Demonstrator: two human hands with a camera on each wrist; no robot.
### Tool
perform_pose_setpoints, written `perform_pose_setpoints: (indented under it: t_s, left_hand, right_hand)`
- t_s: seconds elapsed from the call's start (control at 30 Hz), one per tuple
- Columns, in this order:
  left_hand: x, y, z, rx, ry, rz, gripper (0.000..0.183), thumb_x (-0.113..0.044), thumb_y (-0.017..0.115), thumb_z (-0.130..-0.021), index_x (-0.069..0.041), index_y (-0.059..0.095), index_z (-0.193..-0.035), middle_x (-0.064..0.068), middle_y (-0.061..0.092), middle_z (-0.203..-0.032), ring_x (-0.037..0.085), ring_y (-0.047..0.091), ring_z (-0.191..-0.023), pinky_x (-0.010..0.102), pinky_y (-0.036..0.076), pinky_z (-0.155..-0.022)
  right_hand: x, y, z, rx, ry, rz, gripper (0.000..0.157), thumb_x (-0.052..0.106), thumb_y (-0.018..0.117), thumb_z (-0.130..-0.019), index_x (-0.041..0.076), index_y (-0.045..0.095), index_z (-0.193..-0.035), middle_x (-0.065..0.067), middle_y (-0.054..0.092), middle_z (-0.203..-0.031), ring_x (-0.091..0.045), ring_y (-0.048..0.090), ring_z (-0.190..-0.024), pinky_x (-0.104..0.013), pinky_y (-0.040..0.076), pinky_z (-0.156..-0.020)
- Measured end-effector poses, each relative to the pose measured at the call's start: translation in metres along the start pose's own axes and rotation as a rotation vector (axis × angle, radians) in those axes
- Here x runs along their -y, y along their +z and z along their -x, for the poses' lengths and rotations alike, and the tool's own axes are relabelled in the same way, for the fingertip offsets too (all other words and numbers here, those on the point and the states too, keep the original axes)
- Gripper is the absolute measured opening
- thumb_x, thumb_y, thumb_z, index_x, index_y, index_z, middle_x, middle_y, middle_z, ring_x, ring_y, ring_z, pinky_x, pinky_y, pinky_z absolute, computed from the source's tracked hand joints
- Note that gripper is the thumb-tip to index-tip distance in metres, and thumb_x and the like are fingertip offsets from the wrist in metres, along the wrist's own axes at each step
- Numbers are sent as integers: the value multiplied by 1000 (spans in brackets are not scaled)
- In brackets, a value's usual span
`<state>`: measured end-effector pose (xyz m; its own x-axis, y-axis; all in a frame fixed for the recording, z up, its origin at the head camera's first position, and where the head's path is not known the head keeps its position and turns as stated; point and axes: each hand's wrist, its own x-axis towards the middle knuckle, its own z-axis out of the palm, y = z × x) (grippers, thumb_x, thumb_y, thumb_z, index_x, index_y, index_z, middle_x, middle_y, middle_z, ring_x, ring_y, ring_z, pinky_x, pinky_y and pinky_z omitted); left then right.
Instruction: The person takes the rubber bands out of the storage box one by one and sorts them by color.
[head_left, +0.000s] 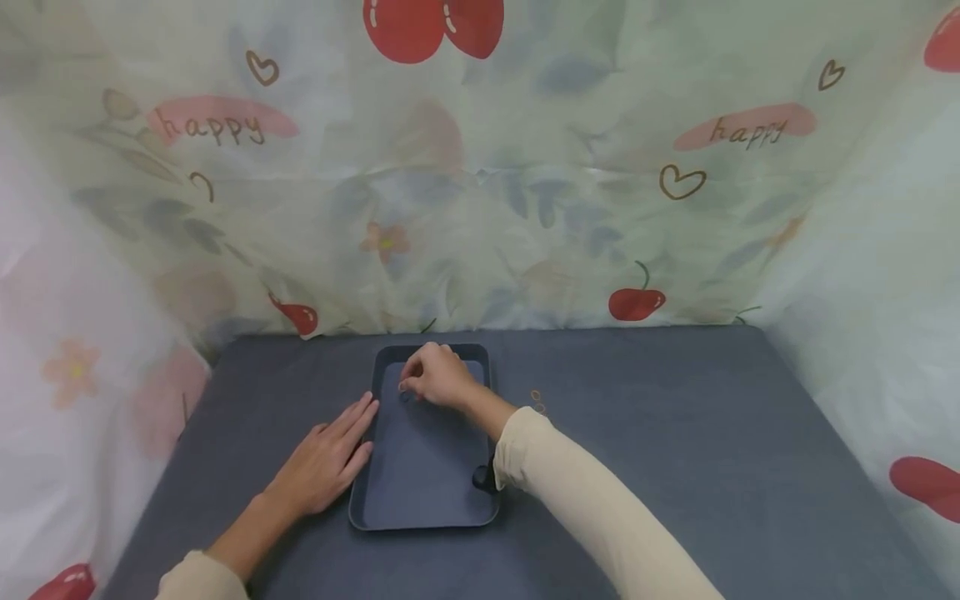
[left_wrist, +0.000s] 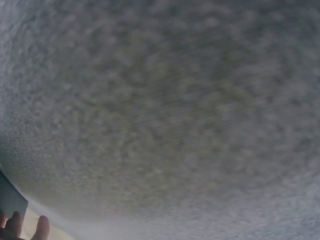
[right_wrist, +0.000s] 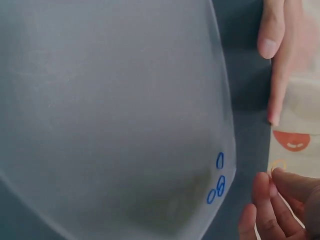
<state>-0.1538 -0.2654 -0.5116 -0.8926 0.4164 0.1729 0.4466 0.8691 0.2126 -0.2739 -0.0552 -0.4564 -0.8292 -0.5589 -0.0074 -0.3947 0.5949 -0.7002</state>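
A dark grey rectangular tray (head_left: 427,527) lies on the table. My left hand (head_left: 326,462) rests at its left rim with fingers stretched out, two of them touching the edge. Over the far part of the tray, my right hand (head_left: 438,375) pinches a small yellow rubber band (right_wrist: 278,164) between thumb and index fingertip. Several small blue rubber bands (right_wrist: 220,160) lie in the tray's far left corner, below the right fingertips. The left wrist view mostly has blurred grey cloth, with a few left fingertips (left_wrist: 42,228) at its lower corner.
Orange rubber bands (head_left: 536,395) lie on the grey tablecloth (head_left: 660,433) just right of the tray, beside the right forearm. A black wrist camera (head_left: 483,477) sticks out from the right sleeve above the tray's near right corner. A printed curtain (head_left: 480,208) encloses the back and sides.
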Motion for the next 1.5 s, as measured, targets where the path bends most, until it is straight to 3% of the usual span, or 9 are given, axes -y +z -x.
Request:
perform_pose_setpoints:
  t_s: [0.3, 0.43, 0.73, 0.9, 1.23, 1.5]
  left_hand:
    - [-2, 1, -2, 18, -9, -7, 59, -31, 51, -101, -8, 33, -153, 9, 27, -158, 26, 38, -137, 53, 41, -94]
    - [-2, 0, -3, 28, -23, -20, 60, -33, 51, -101, -9, 32, -153, 9, 27, -158, 27, 38, -137, 54, 40, -94]
    - [-2, 0, -2, 12, -7, -17, 60, -31, 52, -101, -8, 33, -153, 9, 28, -157, 27, 37, -138, 54, 40, -95]
    - [-2, 0, -2, 6, 1, -19, 60, -31, 52, -101, -7, 33, -152, 10, 28, -157, 28, 38, -137, 54, 40, -95]
    - [-2, 1, -1, -15, 7, -27, 59, -31, 53, -100, -7, 35, -151, 10, 30, -156, 29, 40, -136, 55, 41, -93]
    - [-3, 0, -1, 3, 2, -20, 59, -31, 52, -101, -7, 34, -152, 10, 30, -157, 28, 39, -137, 55, 41, -93]
  right_hand:
    - [-3, -23, 15, 37, -16, -81, 6, 12, 71, -90, 9, 77, -91, -4, 73, -81, -10, 65, -60, -25, 50, -58]
    - [-9, -35, 23, 48, -38, -111, 7, 11, 71, -91, 7, 77, -92, -3, 73, -79, -18, 67, -65, -27, 51, -59]
    - [-26, -66, 46, 21, -31, -164, 7, 8, 70, -91, 4, 75, -91, 2, 71, -75, -33, 68, -70, -28, 49, -55]
    - [-41, -79, 61, 2, -22, -153, 6, 7, 70, -90, 4, 75, -90, 0, 71, -76, -31, 68, -68, -28, 50, -57]
    - [-68, -88, 90, -8, 23, -127, 6, 6, 69, -90, 3, 75, -90, -15, 72, -83, -33, 68, -68, -27, 50, -57]
    - [-83, -90, 106, 27, 38, -132, 7, 6, 68, -91, 3, 75, -90, -13, 72, -83, -28, 67, -64, -29, 50, -54]
